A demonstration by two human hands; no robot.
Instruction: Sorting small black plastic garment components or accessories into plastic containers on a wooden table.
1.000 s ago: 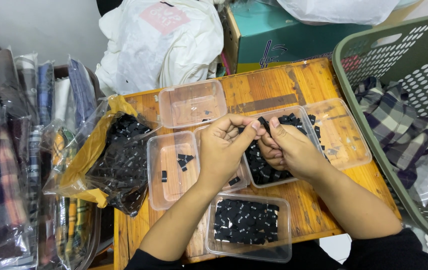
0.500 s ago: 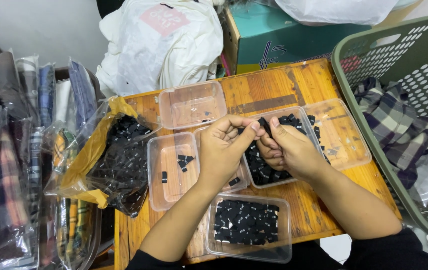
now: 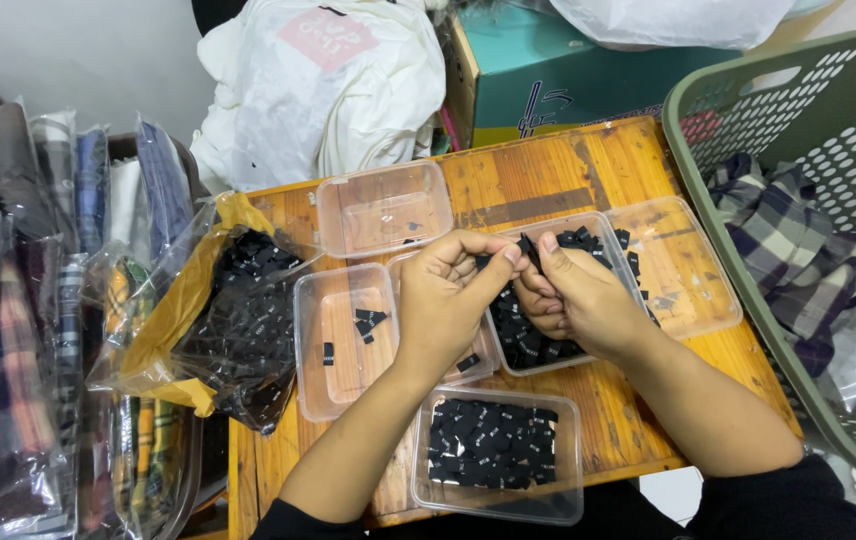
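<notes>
Head view: my left hand (image 3: 445,300) and right hand (image 3: 578,300) pinch one small black tag (image 3: 528,250) between fingertips, raised over the central tray (image 3: 603,225) for inspecting.

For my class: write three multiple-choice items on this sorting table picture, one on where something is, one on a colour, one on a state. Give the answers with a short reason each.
1. Where is the laundry basket?
A. at the right of the table
B. under the table
C. on the person's lap

2. What colour are the small tags in the nearest tray?
A. white
B. black
C. red

3. What are the hands doing?
A. resting flat on the table
B. pinching a tag between them
C. lifting a tray

Answers:
1 A: the green basket stands along the table's right edge.
2 B: the tray holds a pile of black tags.
3 B: the left hand and right hand meet over the trays, fingertips pinching a black tag.
</notes>
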